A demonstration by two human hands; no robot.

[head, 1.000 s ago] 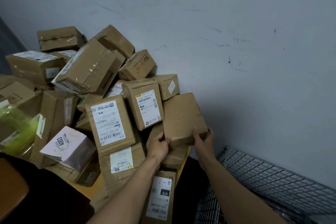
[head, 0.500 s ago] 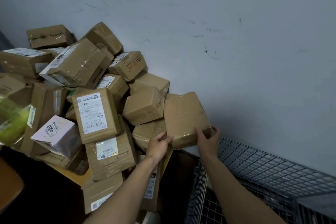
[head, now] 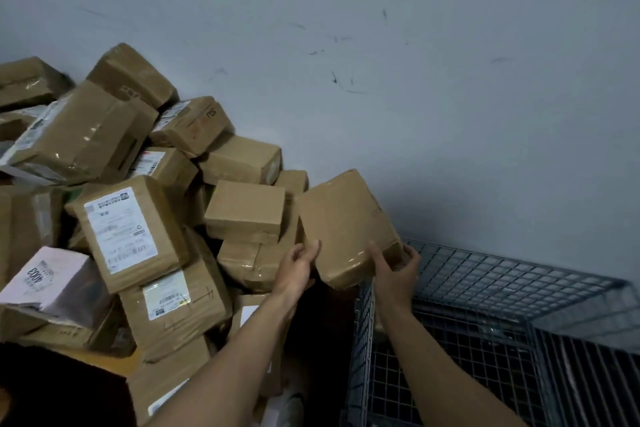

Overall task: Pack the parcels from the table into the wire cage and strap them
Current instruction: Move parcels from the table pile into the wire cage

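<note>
Brown taped parcel sits tilted between our left hand and right hand, fingers clamped on its lower corners beside the wire cage.

Both bare forearms reach forward, side by side. The left hand presses its fingers inward, thumb up. The right hand curls, fingers spread, gripping from below.
</note>
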